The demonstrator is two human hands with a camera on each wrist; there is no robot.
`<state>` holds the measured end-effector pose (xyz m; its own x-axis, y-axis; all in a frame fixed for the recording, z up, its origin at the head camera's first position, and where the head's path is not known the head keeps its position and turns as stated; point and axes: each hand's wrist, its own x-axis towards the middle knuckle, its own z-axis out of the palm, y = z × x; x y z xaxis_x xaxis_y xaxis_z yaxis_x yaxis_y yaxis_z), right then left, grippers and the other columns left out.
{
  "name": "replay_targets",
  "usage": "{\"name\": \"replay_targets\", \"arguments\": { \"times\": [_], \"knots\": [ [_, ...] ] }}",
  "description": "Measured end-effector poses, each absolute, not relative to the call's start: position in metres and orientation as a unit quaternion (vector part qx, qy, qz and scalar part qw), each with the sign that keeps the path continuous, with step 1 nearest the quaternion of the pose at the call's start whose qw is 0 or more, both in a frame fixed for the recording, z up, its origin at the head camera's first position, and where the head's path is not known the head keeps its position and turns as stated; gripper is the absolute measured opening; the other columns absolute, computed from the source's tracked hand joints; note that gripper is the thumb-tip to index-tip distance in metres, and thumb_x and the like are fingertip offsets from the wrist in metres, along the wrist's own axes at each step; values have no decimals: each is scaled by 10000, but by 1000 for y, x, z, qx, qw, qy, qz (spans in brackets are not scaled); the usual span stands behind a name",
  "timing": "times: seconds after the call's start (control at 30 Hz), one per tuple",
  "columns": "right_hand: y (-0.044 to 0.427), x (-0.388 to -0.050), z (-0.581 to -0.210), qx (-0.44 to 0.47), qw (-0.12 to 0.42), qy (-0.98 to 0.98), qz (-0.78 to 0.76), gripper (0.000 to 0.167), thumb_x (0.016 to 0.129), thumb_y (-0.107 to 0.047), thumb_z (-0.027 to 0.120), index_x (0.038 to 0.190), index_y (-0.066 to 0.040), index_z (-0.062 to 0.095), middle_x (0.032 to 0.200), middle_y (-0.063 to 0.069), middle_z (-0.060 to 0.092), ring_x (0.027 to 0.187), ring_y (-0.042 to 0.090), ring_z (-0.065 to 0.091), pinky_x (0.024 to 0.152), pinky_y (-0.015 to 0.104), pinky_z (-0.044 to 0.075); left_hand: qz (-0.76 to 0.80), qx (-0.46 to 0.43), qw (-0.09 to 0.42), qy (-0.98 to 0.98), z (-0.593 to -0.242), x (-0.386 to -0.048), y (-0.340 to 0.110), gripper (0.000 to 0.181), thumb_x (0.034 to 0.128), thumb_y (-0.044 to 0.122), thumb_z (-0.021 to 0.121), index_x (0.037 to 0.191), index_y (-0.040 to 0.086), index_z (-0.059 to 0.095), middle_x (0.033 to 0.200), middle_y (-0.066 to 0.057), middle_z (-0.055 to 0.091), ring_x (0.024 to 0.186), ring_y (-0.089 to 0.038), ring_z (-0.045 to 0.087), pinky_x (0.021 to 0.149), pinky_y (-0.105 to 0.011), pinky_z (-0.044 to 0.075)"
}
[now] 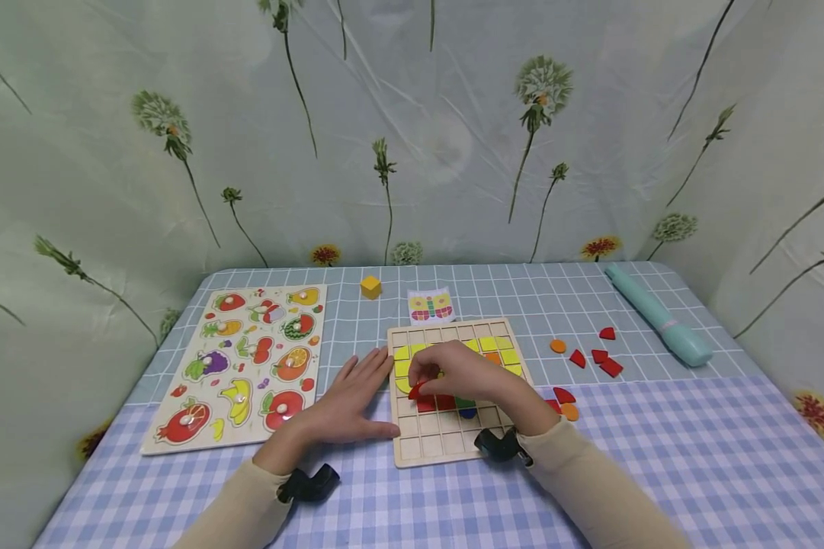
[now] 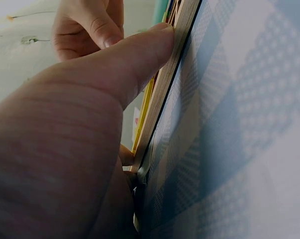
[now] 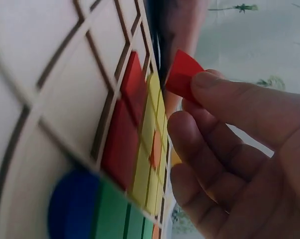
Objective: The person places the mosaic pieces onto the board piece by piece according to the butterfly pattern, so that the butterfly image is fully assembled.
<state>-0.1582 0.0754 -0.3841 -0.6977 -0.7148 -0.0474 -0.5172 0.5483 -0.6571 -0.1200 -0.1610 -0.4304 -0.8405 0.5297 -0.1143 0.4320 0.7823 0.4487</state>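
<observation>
My right hand (image 1: 456, 371) pinches a red quarter-circle tile (image 3: 182, 74) between thumb and fingers, just above the left part of a wooden grid board (image 1: 418, 451). Yellow tiles (image 1: 511, 356), red tiles (image 3: 122, 142), green tiles (image 3: 112, 211), an orange tile (image 3: 155, 149) and a blue rounded tile (image 3: 72, 204) lie in its squares; my right hand hides some of them in the head view. Flat on the table, my left hand (image 1: 350, 404) has its fingers extended and touches the board's left edge, with the thumb (image 2: 145, 50) against its side.
Behind the board lies a butterfly picture card (image 1: 432, 306), with a yellow cube (image 1: 370, 287) farther left. A fruit knob puzzle (image 1: 229, 366) occupies the left side. Loose red tiles (image 1: 611, 367) and orange discs (image 1: 558, 346) are scattered right, near a long teal object (image 1: 658, 316).
</observation>
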Motion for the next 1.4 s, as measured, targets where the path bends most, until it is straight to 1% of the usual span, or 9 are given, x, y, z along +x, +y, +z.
{"name": "replay_targets", "arguments": {
  "times": [0.17,0.43,0.67,0.93,1.07,1.13,1.23,1.4],
  "knots": [
    [67,-155,-386,-371,155,864,-302,118,875,-88,760,874,-187,695,802,-99,642,758,56,568,730,194,501,206,259,119,936,-431,-120,-161,1104,801,660,697,1611,117,177,1704,-50,104,1587,-258,47,1269,-569,-1],
    [60,-151,-391,-372,159,870,-281,78,893,-122,750,877,-185,707,796,-107,631,744,62,553,713,192,488,207,259,115,936,-432,-120,-162,1104,802,647,706,1610,111,177,1703,-51,110,1587,-256,49,1268,-572,-1],
    [54,-148,-394,-380,137,878,-255,74,899,-161,750,859,-200,702,814,-111,615,750,62,540,720,203,469,209,257,115,937,-431,-120,-163,1103,804,638,711,1610,112,173,1703,-52,105,1587,-258,47,1267,-574,-3],
    [53,-148,-396,-376,122,893,-214,53,883,-241,775,858,-233,729,833,-94,569,761,70,521,684,192,432,209,258,116,936,-429,-119,-161,1102,800,636,711,1610,114,176,1703,-47,106,1587,-253,46,1269,-569,-5],
    [54,-148,-397,-385,116,890,-216,60,876,-257,782,861,-238,726,803,-108,563,742,60,518,672,192,427,210,259,116,935,-428,-119,-161,1111,795,632,719,1608,103,176,1702,-59,106,1587,-259,45,1268,-571,-7],
    [55,-148,-397,-388,118,886,-223,66,872,-250,787,865,-240,722,785,-114,559,732,54,516,665,192,429,210,262,116,935,-429,-119,-161,1137,775,645,732,1607,98,182,1702,-67,107,1586,-266,45,1267,-574,-6],
    [57,-148,-396,-389,126,882,-235,64,876,-245,782,878,-239,719,774,-122,558,724,44,514,663,193,439,208,265,119,934,-429,-119,-161,1216,716,674,768,1607,92,179,1704,-74,90,1587,-271,31,1267,-571,-11],
    [63,-151,-391,-373,131,885,-244,36,901,-228,750,931,-224,728,798,-127,579,731,48,524,677,200,458,199,273,119,934,-430,-119,-161,1344,620,717,812,1603,64,170,1704,-99,67,1586,-287,12,1264,-578,-16]
  ]
}}
